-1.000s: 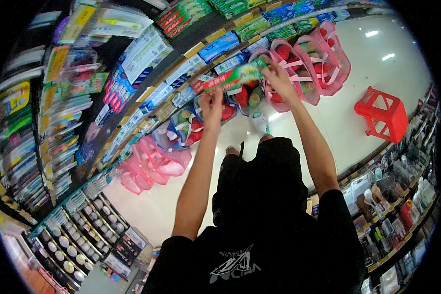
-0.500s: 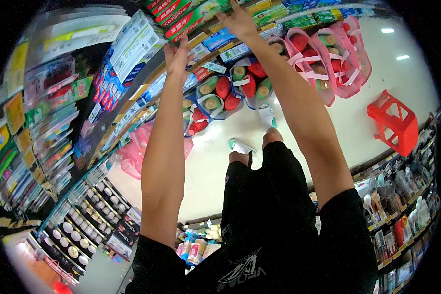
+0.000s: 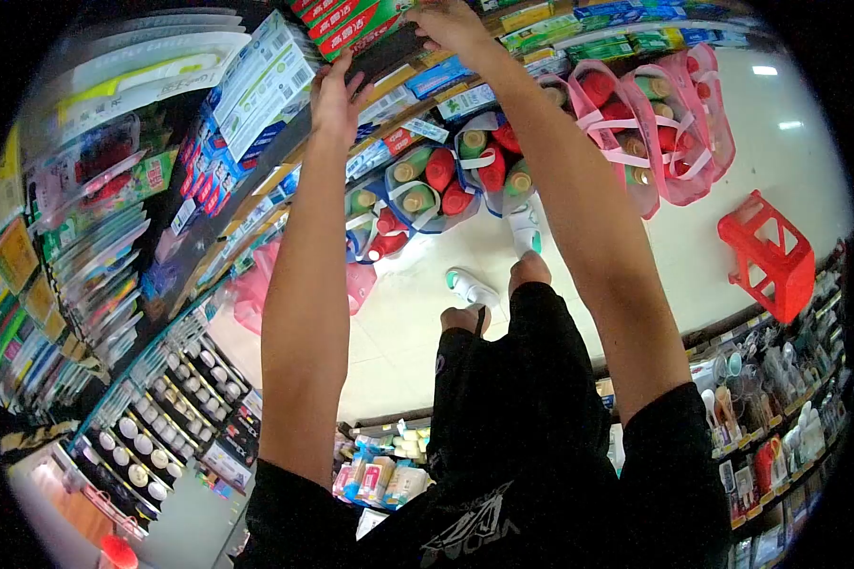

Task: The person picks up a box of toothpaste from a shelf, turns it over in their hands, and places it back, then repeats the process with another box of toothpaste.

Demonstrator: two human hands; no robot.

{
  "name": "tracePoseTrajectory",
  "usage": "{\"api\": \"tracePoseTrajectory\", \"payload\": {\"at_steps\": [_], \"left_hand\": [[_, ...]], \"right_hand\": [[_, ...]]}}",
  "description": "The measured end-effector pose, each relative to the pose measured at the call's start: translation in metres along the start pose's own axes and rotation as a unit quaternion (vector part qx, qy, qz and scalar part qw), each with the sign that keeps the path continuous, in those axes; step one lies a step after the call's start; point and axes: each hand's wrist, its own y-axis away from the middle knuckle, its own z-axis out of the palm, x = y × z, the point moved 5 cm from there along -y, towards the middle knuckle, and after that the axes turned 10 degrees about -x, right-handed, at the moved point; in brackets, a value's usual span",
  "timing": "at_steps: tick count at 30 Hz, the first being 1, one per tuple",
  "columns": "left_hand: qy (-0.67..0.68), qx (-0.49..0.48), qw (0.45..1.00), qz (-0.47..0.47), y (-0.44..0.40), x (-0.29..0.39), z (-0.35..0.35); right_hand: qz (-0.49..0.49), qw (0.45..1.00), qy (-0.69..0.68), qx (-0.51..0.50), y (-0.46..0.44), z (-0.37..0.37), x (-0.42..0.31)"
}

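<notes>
Red and green Colgate toothpaste boxes (image 3: 356, 28) lie stacked on the shelf at the top of the view. My left hand (image 3: 337, 102) is at the left end of the lowest box, its fingers apart and pointing up, with nothing in the palm. Near the right end of the same stack is my right hand (image 3: 451, 28), its fingers loosely bent and spread. I see nothing gripped in it; whether its fingertips touch the box I cannot tell. A dark strip of shelf shows between the two hands.
White-and-blue cartons (image 3: 261, 85) stand left of my left hand. Along the shelf edge run smaller toothpaste boxes (image 3: 436, 76). Bags of bottles (image 3: 432, 185) and pink bags (image 3: 674, 133) sit on the floor below. A red plastic stool (image 3: 769, 256) stands at the right.
My right hand has shifted left and its fingers have bent more. My left hand has moved slightly up and left. The lowest toothpaste box sits farther back from the shelf edge.
</notes>
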Motion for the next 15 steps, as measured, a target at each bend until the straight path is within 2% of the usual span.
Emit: {"api": "tracePoseTrajectory", "payload": {"at_steps": [3,6,8,10,11,12,13,14,15], "left_hand": [[0.016,-0.035,0.999,0.016,0.004,-0.004,-0.002],[0.003,-0.057,0.997,0.048,0.012,-0.007,0.003],[-0.017,-0.030,0.996,0.078,0.028,-0.011,0.006],[-0.112,-0.016,0.982,0.149,0.071,-0.018,0.011],[-0.160,-0.058,0.972,0.161,0.096,-0.032,0.011],[-0.208,-0.101,0.958,0.171,0.125,-0.051,0.008],[-0.336,-0.078,0.933,0.104,0.152,-0.079,-0.003],[-0.370,-0.141,0.914,0.085,0.183,-0.112,-0.013],[-0.290,-0.212,0.933,0.001,0.227,-0.143,-0.023]], "right_hand": [[0.185,0.965,0.159,0.094,0.038,0.079,-0.073],[0.160,0.929,0.307,0.134,0.057,0.076,-0.084],[0.035,0.910,0.367,0.189,0.110,0.079,-0.081],[0.120,0.899,0.356,0.226,0.176,0.079,-0.060],[0.096,0.921,0.325,0.191,0.218,0.074,-0.040],[0.170,0.885,0.397,0.173,0.261,0.097,-0.043],[0.171,0.891,0.387,0.163,0.310,0.101,-0.027],[0.172,0.897,0.376,0.154,0.358,0.105,-0.010],[0.285,0.859,0.414,0.099,0.397,0.110,-0.008]]}}
